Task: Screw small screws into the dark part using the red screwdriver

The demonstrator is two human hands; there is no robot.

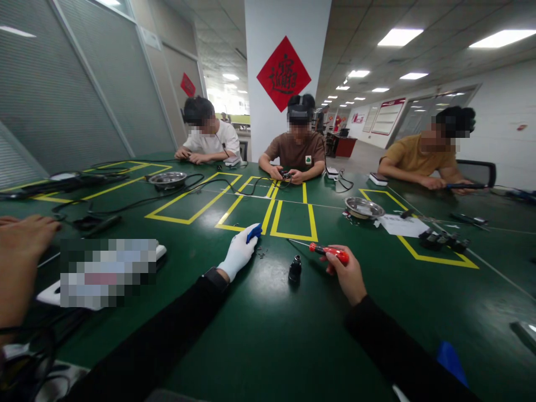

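My left hand, in a white glove, is closed at the table's middle on a small blue piece whose kind I cannot make out. Small dark crumbs lie beside its fingers. In my bare right hand is a screwdriver with a red and black handle. The thin metal shaft points left, toward the gloved hand, and its tip appears to touch nothing. Between my hands a short black cylindrical part with a narrower top stands upright on the green table.
Metal bowls stand at the left and right. Several black parts sit by a paper sheet. Another person's hand rests near a white device at left. Three people work across the table; cables trail there.
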